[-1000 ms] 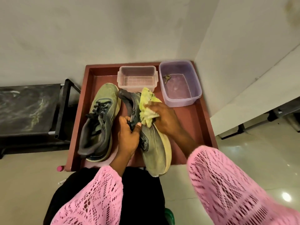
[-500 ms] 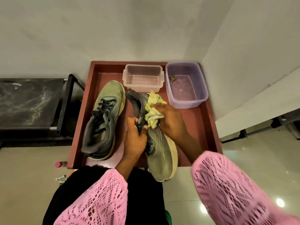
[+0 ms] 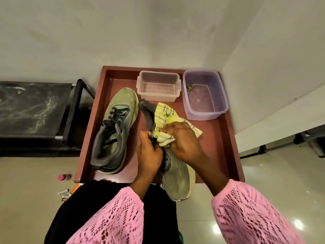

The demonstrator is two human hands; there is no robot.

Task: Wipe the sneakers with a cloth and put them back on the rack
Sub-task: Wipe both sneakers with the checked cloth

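We note left hand (image 3: 149, 155) gripping sneaker (image 3: 177, 175) at collar, toe overhanging tray (image 3: 230, 147) near edge. Right hand (image 3: 184, 145) clutches cloth (image 3: 165, 117), scrubbing. Risk: hard push tips shoe off edge, or nudges purple tub (image 3: 204, 95).

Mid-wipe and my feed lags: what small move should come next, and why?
Probably draw the cloth toward the toe. The right hand pinches it at the collar of the held sneaker, which the left hand steadies; its toe end shows uncovered.
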